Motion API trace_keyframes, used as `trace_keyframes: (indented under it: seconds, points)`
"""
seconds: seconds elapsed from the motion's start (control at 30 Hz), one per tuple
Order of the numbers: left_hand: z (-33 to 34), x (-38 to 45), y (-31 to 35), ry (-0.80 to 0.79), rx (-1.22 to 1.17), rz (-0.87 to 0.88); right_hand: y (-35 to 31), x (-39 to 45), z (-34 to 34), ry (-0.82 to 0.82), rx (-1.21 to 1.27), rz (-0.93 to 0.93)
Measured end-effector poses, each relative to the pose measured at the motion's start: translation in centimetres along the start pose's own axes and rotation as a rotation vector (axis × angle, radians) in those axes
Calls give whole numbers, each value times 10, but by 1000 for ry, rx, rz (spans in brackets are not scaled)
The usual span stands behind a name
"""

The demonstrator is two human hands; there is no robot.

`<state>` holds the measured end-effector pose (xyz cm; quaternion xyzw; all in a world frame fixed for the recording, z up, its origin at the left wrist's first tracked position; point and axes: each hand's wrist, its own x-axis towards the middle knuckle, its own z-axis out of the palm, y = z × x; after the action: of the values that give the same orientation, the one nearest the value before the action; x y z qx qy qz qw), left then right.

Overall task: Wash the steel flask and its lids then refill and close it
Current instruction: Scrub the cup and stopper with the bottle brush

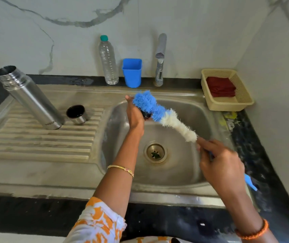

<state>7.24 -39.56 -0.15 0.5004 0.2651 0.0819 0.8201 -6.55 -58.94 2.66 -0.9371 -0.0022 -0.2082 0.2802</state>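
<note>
The steel flask (29,97) stands open and lidless on the ribbed drainboard at the left. Beside it sits its steel cup lid (77,114), mouth up. Over the sink basin my left hand (134,114) holds a small black inner lid (145,114), mostly hidden by the brush. My right hand (221,163) grips the blue handle of a bottle brush (161,114). The brush's blue and white bristles lie against the black lid.
The tap (160,58) stands behind the steel sink basin (184,174), with no water running. A plastic water bottle (108,62) and a blue cup (132,72) stand on the back ledge. A beige basket (242,102) with a red cloth sits at right.
</note>
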Motion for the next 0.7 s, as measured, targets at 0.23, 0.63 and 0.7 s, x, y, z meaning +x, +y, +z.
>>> trace_keyframes:
  seconds: [0.23,0.63,0.7]
  points:
    - [9,7,-5,-150,-38,177,56,30,8,-114,267,116]
    - [10,13,-8,82,99,-188,81,20,14,41,211,-99]
    - [15,12,-8,229,146,-111,75,10,13,86,78,-218]
